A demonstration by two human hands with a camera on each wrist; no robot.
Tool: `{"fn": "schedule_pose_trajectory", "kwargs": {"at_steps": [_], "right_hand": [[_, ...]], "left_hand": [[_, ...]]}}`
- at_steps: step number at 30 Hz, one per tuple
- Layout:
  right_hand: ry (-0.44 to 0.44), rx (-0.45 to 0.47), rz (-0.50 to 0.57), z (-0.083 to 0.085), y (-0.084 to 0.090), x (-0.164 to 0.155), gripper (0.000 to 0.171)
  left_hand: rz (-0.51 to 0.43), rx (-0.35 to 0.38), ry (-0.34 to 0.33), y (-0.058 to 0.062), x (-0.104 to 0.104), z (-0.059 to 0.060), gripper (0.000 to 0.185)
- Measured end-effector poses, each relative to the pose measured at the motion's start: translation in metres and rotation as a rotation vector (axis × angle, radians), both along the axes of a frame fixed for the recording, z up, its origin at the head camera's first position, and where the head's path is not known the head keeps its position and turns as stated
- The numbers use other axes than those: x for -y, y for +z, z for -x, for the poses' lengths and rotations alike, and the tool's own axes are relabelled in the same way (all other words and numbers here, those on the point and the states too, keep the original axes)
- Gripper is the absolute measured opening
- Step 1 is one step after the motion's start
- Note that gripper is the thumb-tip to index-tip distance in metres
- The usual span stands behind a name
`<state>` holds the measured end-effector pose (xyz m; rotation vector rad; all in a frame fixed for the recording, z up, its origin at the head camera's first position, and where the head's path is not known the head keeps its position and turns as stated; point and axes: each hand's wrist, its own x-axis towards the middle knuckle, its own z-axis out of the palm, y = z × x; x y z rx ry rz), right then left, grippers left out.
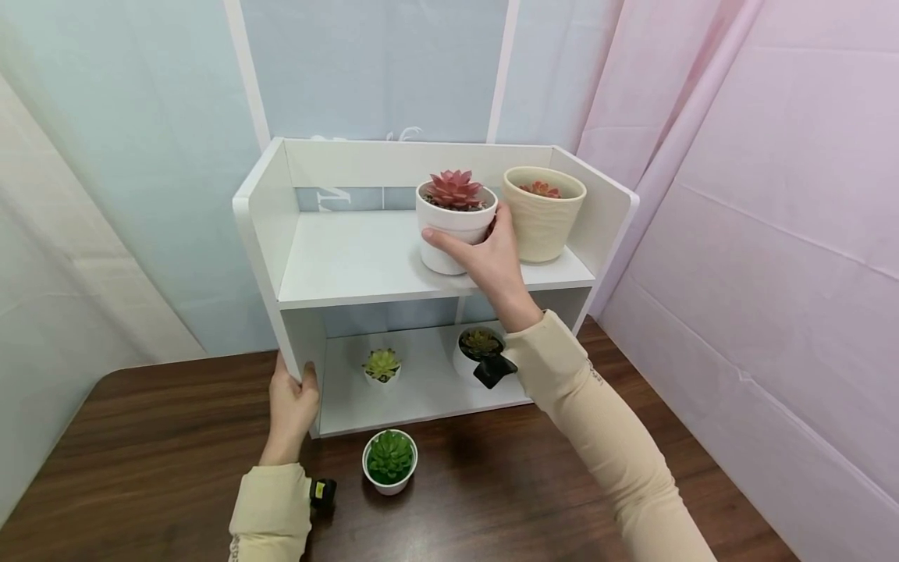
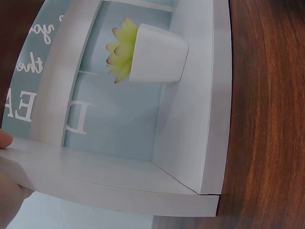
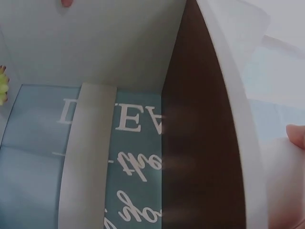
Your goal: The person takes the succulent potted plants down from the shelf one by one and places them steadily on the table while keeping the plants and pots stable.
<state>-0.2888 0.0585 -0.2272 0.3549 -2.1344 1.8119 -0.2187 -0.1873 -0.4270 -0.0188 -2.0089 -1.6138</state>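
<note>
Beige sleeves [image 1: 597,414] frame the near edge. The right hand [image 1: 495,254] holds a white pot [image 1: 453,224] with a red succulent [image 1: 454,189] between thumb and fingers — it is over the upper board [image 1: 351,254], contact unclear. A cream pot [image 1: 542,226] stands just beside. The left hand [image 1: 291,402] pinches the left side panel [image 1: 270,222]. Two small succulents [image 1: 381,364] sit below — a green plant [image 1: 390,457] stands in front, on the dark table [image 1: 175,437].

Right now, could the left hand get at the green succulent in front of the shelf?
Probably yes: the left hand would have to release the shelf's side panel, but the green succulent stands nearby on the table with no other pot between.
</note>
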Motion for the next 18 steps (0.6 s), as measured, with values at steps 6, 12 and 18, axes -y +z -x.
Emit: {"fn": "schedule_pose_trajectory", "kwargs": {"at_steps": [6, 12, 18], "right_hand": [[0.013, -0.013, 0.005, -0.006, 0.001, -0.003, 0.092], [0.031, -0.012, 0.021, -0.01, -0.001, -0.006, 0.09], [0.042, -0.018, 0.054, -0.016, -0.002, -0.008, 0.09]], "left_hand": [[0.006, -0.001, -0.002, 0.001, 0.0, 0.001, 0.047], [0.014, -0.002, 0.003, 0.0, 0.0, 0.003, 0.047], [0.012, 0.001, 0.009, 0.0, 0.0, 0.002, 0.048]]}}
